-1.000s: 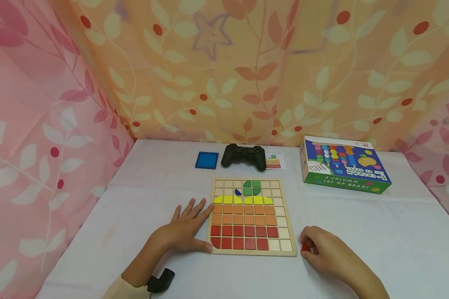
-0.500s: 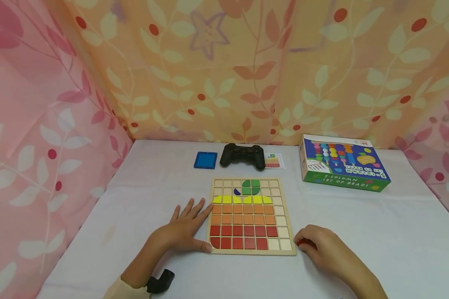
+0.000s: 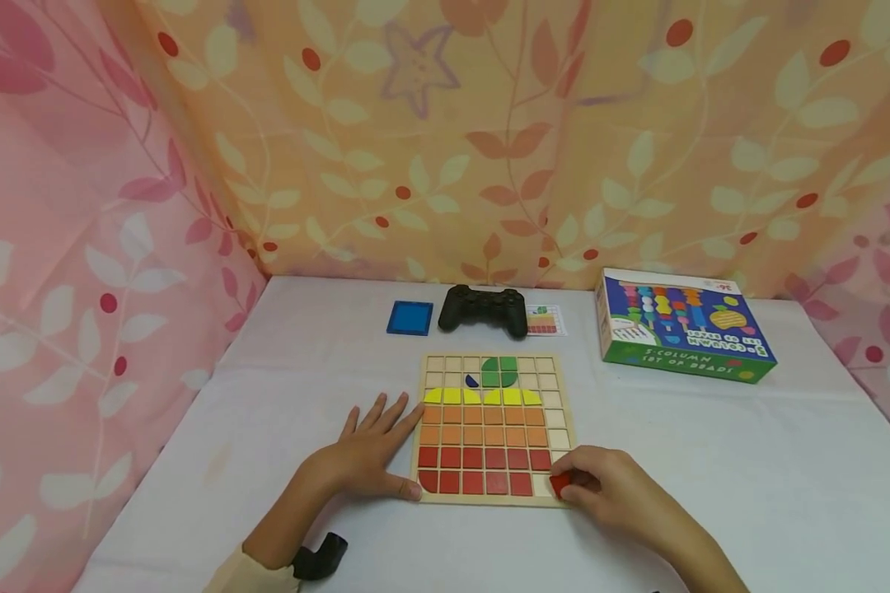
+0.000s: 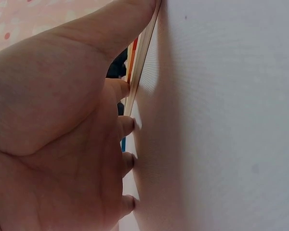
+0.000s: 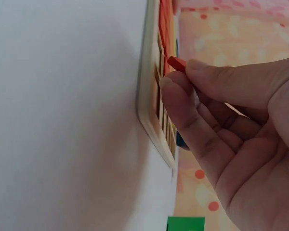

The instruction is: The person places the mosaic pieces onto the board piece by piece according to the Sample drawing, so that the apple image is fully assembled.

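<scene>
A wooden grid board [image 3: 580,428] lies on the white cloth, its cells filled with red, orange, yellow and green tiles plus a small blue one. My right hand [image 3: 611,490] pinches a red tile [image 3: 559,483] between thumb and fingers, over the board's lower right corner. In the right wrist view that red tile [image 5: 177,63] sticks out past the thumb tip, close to the board's surface. My left hand [image 3: 359,457] lies spread at the board's left side, thumb and index fingertip touching its edge. Bare cells show along the right column and the top rows.
Behind the board lie a blue square tray [image 3: 409,318], a black game controller [image 3: 484,311] and a small pattern card [image 3: 547,321] partly under it. A bead-set box [image 3: 686,325] stands at the back right. A black curved object [image 3: 321,557] sits by the left wrist.
My right hand has moved left with the red tile, from the cloth beside the board to over its lower right corner. The left hand stays in place.
</scene>
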Available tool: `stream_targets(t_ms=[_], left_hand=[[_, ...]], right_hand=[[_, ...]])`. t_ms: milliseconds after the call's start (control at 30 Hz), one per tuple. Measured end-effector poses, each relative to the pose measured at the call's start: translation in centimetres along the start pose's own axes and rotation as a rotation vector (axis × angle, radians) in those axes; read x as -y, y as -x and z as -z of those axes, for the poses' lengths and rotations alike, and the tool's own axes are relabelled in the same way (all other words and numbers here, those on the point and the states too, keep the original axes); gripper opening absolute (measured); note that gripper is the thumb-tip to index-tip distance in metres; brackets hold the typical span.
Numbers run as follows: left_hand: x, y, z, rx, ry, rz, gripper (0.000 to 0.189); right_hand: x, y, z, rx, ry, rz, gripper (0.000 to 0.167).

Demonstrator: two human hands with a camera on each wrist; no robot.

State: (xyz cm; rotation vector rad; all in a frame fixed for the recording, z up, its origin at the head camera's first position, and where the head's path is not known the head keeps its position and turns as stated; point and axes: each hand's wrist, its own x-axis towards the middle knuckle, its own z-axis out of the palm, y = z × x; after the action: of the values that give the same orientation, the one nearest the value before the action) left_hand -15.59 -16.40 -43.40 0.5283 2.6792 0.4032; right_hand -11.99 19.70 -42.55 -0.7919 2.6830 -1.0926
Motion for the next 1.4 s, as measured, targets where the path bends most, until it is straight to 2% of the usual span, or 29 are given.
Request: stream_targets(t_ms=[167,400,767,1000,1200,1400], left_hand=[[0.2,-0.1,-0.2,0.011,0.008,0.004,0.117],[0.5,-0.1,-0.4,0.013,-0.002,0.013,0.119],[0.4,0.1,-0.3,0.008,-0.004,0.009,0.118],[0.4,0.1,-0.2,0.006,0.000,0.008,0.119],[0.4,0.2,-0.1,0.007,0.006,-0.002,0.118],[0.4,0.1,-0.1,0.006,0.005,0.001,0.118]], right_hand=[[0.0,-0.5,-1.0,-0.013,-0.013,0.035,0.013],[0.0,-1.1,-1.5,-0.060,-0.004,0.023,0.010],[0.6,-1.6,-2.5,-0.112,-0.045,-0.111,0.016],[0.8,-1.7,-3.0,-0.085,0.002,-0.071,0.019],[0.9,-1.7,-3.3,-0.035,-0.006,-0.007,0.012],[1.2,-1.8,-3.0,-0.008,0.018,0.024,0.016]])
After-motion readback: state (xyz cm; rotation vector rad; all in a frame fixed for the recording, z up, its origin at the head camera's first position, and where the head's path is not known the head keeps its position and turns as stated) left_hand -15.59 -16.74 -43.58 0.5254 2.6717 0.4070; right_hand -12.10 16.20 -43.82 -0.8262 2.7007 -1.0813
